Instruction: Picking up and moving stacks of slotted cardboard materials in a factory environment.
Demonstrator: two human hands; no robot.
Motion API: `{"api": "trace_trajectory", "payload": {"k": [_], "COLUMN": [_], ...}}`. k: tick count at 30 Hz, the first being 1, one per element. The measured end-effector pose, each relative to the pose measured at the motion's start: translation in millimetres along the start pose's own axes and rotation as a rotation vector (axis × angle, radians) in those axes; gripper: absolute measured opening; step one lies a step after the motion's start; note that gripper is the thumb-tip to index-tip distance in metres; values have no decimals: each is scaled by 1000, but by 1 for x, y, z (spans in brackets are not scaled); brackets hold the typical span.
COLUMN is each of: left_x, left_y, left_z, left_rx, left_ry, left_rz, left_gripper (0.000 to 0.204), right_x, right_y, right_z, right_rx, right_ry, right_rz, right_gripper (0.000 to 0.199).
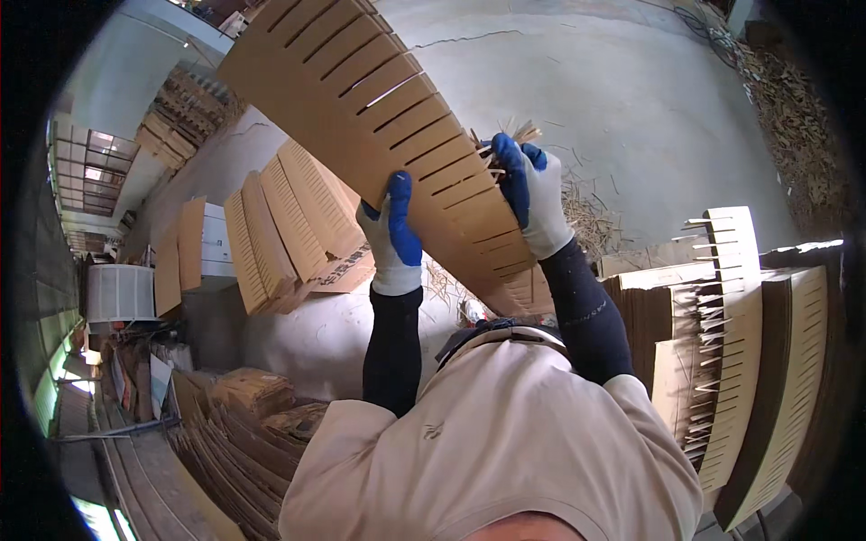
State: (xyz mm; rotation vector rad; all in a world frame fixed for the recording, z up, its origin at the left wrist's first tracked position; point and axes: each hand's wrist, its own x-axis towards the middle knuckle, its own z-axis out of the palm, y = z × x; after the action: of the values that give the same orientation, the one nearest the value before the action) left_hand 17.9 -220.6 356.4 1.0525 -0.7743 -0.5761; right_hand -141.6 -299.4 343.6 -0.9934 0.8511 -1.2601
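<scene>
A long stack of slotted brown cardboard sheets (pixel 352 135) lies slantwise across the view in front of my body, a row of narrow slits along its right edge. My left hand (pixel 394 242), in a white glove with blue-coated fingers, grips its left edge with the thumb on top and the other fingers hidden underneath. At the slotted edge, my right hand (pixel 534 191), gloved alike, has its fingers closed around a bunch of thin cardboard strips (pixel 526 134). Some strip ends poke out beside the slits.
Loose strips (pixel 591 216) litter the floor beyond my right hand. More slotted cardboard stacks stand at the left (pixel 289 216) and right (pixel 735 343), the right one with strips sticking out. Flat cardboard (pixel 244 451) leans at lower left, near a white ribbed container (pixel 122 293).
</scene>
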Motion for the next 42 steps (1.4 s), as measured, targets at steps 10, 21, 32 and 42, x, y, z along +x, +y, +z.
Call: {"api": "trace_trajectory", "payload": {"k": [10, 21, 32, 42], "left_x": [-2, 6, -3, -4], "left_y": [2, -18, -14, -16], "left_z": [0, -25, -3, -8], "left_rx": [60, 38, 40, 101], "left_ry": [-21, 46, -48, 2], "left_rz": [-9, 38, 12, -39], "left_gripper": [38, 48, 45, 46], "right_x": [6, 19, 1, 11], "right_y": [42, 16, 8, 19], "right_z": [-13, -59, -35, -52], "right_rx": [316, -328, -323, -1], "right_ry": [317, 197, -296, 145], "right_rz": [-55, -390, -597, -431], "right_gripper": [29, 51, 20, 22]}}
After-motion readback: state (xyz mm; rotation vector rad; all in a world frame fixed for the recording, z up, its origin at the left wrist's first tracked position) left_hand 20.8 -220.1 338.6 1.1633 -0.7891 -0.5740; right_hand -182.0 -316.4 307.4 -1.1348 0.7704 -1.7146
